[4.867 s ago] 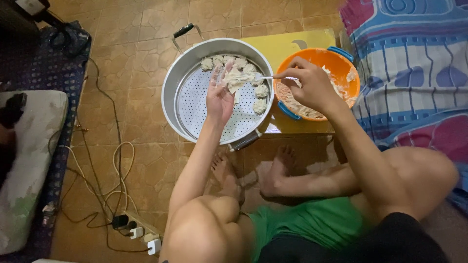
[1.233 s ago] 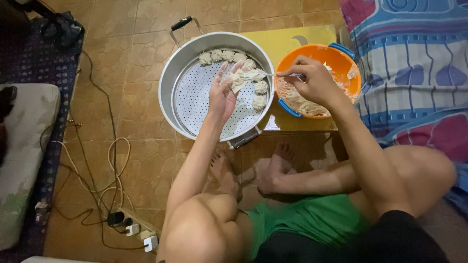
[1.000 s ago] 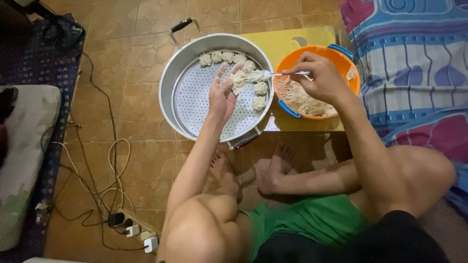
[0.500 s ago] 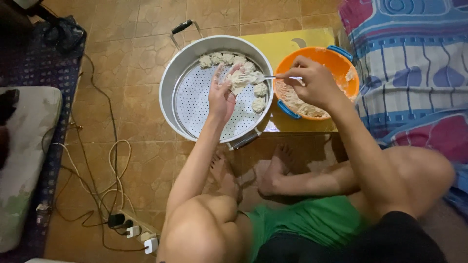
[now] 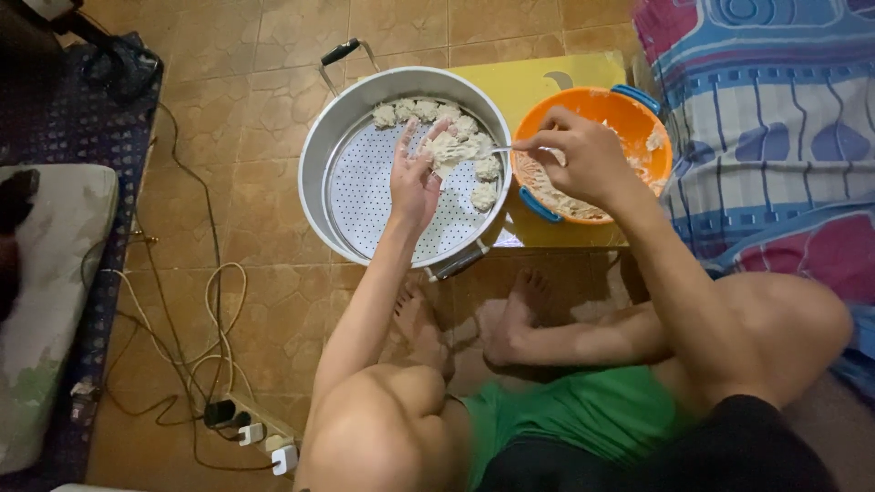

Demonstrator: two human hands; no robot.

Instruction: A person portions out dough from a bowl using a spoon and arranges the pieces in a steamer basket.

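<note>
Head view: dumpling (image 5: 453, 148) rests on left hand (image 5: 412, 179) fingers (image 5: 422, 146).

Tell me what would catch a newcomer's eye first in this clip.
Most striking is the big round metal steamer pot on the tiled floor, with pale dumplings lining the far edge of its perforated tray. The left hand cups a wrapper over it while the right hand brings a spoon across from the bright orange bowl of filling on a yellow board. A tangle of cables and a power strip lies lower left.
</note>
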